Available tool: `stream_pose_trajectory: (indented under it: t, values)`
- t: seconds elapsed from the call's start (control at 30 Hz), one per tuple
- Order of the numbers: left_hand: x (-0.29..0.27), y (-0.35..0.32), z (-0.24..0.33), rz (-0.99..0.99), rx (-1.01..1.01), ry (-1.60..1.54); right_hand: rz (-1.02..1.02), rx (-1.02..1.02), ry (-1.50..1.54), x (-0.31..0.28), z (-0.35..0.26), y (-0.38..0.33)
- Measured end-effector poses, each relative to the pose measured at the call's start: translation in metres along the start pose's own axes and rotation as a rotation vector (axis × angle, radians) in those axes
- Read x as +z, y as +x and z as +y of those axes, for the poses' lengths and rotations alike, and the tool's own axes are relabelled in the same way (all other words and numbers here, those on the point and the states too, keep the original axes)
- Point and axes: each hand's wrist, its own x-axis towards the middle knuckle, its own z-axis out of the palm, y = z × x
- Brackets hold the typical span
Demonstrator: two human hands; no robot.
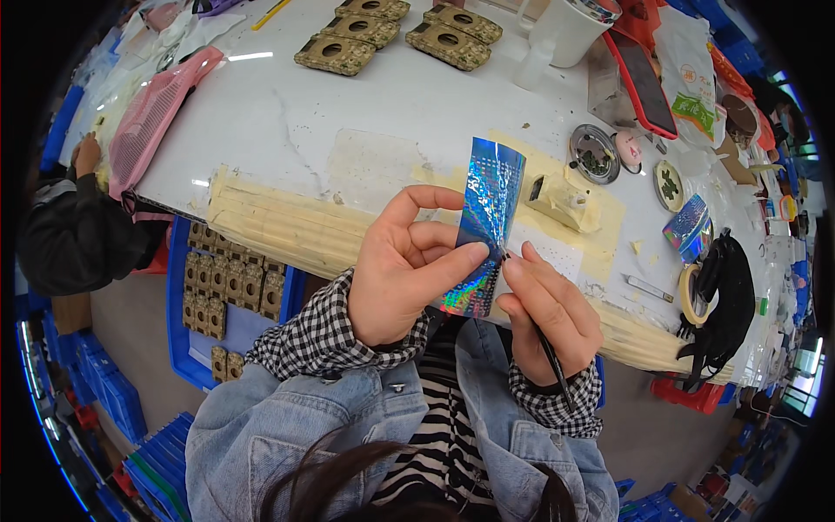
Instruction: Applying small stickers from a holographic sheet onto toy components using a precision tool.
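My left hand (400, 283) is closed on a shiny blue holographic sticker sheet (494, 187), thumb in front, holding it upright above the table's near edge. In my right hand (554, 324) is a pair of slim black tweezers (553, 361). Their tip meets the sheet's right edge beside my left thumb; whether a sticker is in the tip is too small to tell. Just beyond the sheet, a small block wrapped in cream tape (570, 202) is fixed to the table. Camouflage-patterned casings (335, 54) with round holes lie at the far side.
Below the table at left, a blue tray (180, 348) holds several camouflage casings. A red phone (639, 83), a white mug (570, 30), round tins (595, 155) and a tape roll (693, 296) stand at right. Another person's dark sleeve (74, 235) and a pink basket (152, 122) are at left.
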Motion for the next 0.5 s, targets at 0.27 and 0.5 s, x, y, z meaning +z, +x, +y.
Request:
stream_pose_trajectory:
  t: [0.27,0.5]
  values:
    - [-0.0005,0.0013,-0.0009,-0.01,0.003,0.002,-0.019,-0.064,-0.071,-0.0007,0.003,-0.0001]
    - [-0.0005,0.0014,-0.0009,0.031,0.003,-0.038,-0.058,-0.224,-0.217,0.0027,0.004,0.0015]
